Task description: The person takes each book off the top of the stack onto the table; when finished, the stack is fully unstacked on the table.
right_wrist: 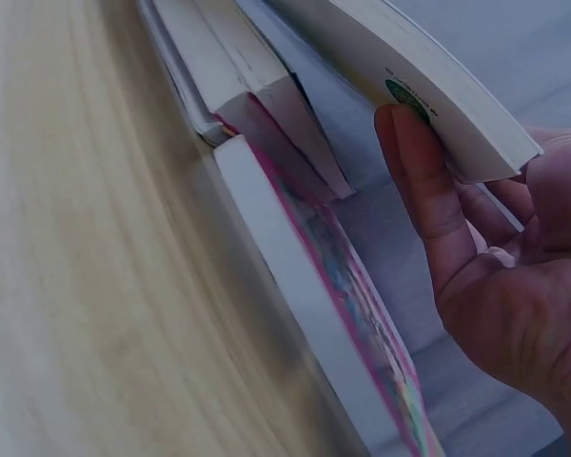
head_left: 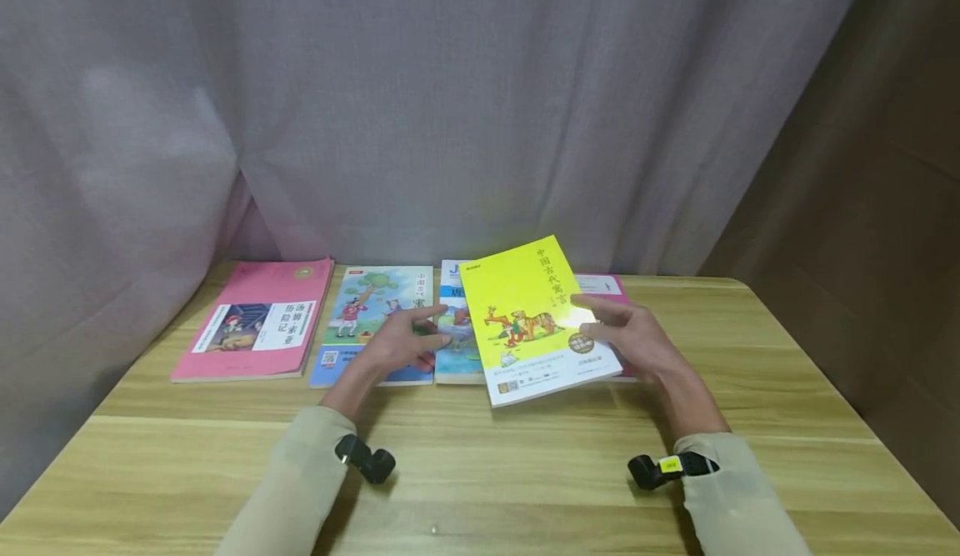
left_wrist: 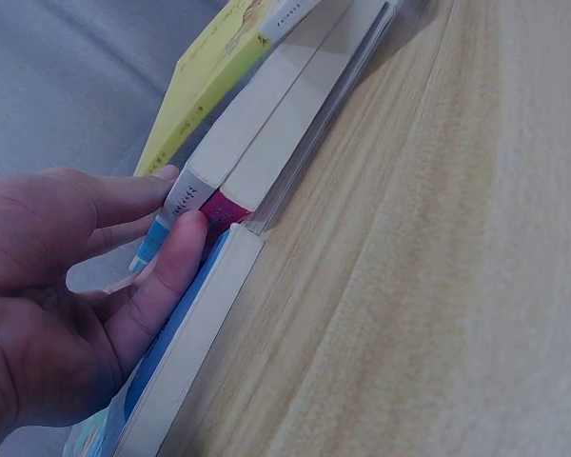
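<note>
My right hand [head_left: 633, 331] grips a yellow book [head_left: 517, 306] with a white lower band by its right edge. The book is tilted and raised over the others; in the right wrist view a finger [right_wrist: 423, 176] lies against its back cover. My left hand [head_left: 401, 341] is at the left side of a blue-covered book [head_left: 457, 339], which the yellow one partly hides. In the left wrist view, its fingertips [left_wrist: 192, 228] touch the spines of the white-spined book [left_wrist: 186, 195] and a red-spined book [left_wrist: 230, 208] under it.
A blue book with a tree picture [head_left: 375, 289] lies under and left of my left hand. Farther left is a pink book [head_left: 258, 277]. A magenta-edged book [head_left: 603, 285] shows behind the yellow one. The wooden table [head_left: 510, 489] ends at a grey curtain [head_left: 465, 106].
</note>
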A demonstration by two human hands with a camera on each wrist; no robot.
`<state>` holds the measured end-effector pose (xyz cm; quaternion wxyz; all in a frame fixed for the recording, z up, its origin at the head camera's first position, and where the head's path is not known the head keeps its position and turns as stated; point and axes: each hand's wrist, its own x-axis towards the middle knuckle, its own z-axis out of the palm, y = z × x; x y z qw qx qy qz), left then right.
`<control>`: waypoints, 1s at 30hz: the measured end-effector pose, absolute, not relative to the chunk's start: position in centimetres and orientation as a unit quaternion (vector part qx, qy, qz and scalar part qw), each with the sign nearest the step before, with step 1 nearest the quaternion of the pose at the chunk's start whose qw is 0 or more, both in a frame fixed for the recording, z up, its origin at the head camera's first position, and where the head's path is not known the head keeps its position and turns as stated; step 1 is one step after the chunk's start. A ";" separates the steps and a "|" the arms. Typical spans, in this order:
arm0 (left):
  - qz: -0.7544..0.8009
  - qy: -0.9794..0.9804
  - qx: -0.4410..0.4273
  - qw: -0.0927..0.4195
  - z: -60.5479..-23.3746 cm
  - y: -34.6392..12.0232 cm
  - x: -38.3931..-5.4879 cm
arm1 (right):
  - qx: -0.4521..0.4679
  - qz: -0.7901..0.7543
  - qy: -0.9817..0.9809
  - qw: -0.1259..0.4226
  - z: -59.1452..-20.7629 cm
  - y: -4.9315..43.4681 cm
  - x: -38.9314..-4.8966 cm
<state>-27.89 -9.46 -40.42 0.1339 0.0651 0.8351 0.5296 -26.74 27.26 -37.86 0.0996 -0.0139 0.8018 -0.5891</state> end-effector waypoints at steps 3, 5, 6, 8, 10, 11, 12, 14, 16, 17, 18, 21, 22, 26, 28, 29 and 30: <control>0.537 0.830 0.069 0.133 -40.5 -9.4 -28.0 | -0.016 -0.588 0.803 0.091 -37.4 28.0 -26.7; 0.544 0.825 0.073 0.133 -40.5 -9.4 -28.0 | -0.018 -0.594 0.800 0.080 -37.1 28.7 -26.5; 0.548 0.822 0.074 0.134 -40.5 -9.4 -28.0 | -0.021 -0.588 0.805 0.069 -36.8 29.2 -26.4; 0.551 0.820 0.078 0.136 -40.6 -9.4 -28.0 | -0.019 -0.591 0.804 0.057 -36.4 30.1 -26.1; 0.553 0.818 0.077 0.138 -40.7 -9.4 -28.0 | -0.015 -0.596 0.802 0.048 -36.0 31.0 -25.8; 0.552 0.818 0.076 0.139 -40.7 -9.4 -28.0 | -0.010 -0.603 0.796 0.048 -35.8 31.4 -25.7; 0.552 0.819 0.074 0.140 -40.6 -9.4 -28.0 | -0.008 -0.609 0.792 0.046 -35.6 31.8 -25.6; 0.548 0.822 0.072 0.138 -40.6 -9.4 -27.9 | -0.001 -0.637 0.769 0.051 -35.3 32.5 -25.4; 0.546 0.824 0.072 0.136 -40.6 -9.5 -27.9 | 0.002 -0.657 0.752 0.051 -35.0 33.1 -25.3; 0.546 0.824 0.072 0.135 -40.6 -9.6 -27.9 | 0.003 -0.664 0.746 0.050 -34.9 33.4 -25.2; 0.546 0.824 0.072 0.134 -40.6 -9.6 -27.9 | 0.006 -0.666 0.745 0.049 -34.8 33.8 -25.2; 0.548 0.823 0.076 0.132 -40.6 -9.7 -27.9 | 0.017 -0.674 0.738 0.046 -34.7 34.9 -25.1; 0.549 0.822 0.077 0.132 -40.7 -9.7 -27.9 | 0.020 -0.676 0.735 0.045 -34.6 35.3 -25.0; 0.546 0.824 0.078 0.131 -40.7 -9.6 -27.9 | 0.027 -0.689 0.723 0.038 -34.7 37.1 -24.9; 0.543 0.826 0.076 0.132 -40.7 -9.6 -27.9 | 0.028 -0.698 0.715 0.038 -34.8 38.1 -24.8; 0.541 0.827 0.075 0.132 -40.7 -9.5 -27.8 | 0.029 -0.700 0.712 0.038 -34.9 38.5 -24.7; 0.539 0.829 0.074 0.133 -40.7 -9.5 -27.8 | 0.032 -0.702 0.711 0.038 -34.9 39.0 -24.6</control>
